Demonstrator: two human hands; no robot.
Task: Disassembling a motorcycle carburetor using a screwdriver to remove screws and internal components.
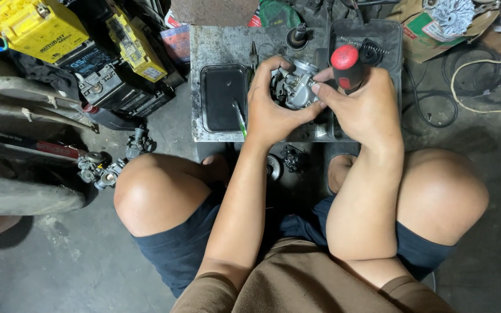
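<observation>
Now my left hand (271,113) clasps the carburetor (294,87); right hand (366,107), just right of it, grips the red-handled screwdriver (346,65) upright.

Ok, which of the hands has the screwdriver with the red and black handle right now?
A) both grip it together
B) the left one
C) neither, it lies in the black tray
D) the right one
D: the right hand is wrapped around the red and black screwdriver handle, while the left hand cups the grey metal carburetor over the metal work surface.
</observation>
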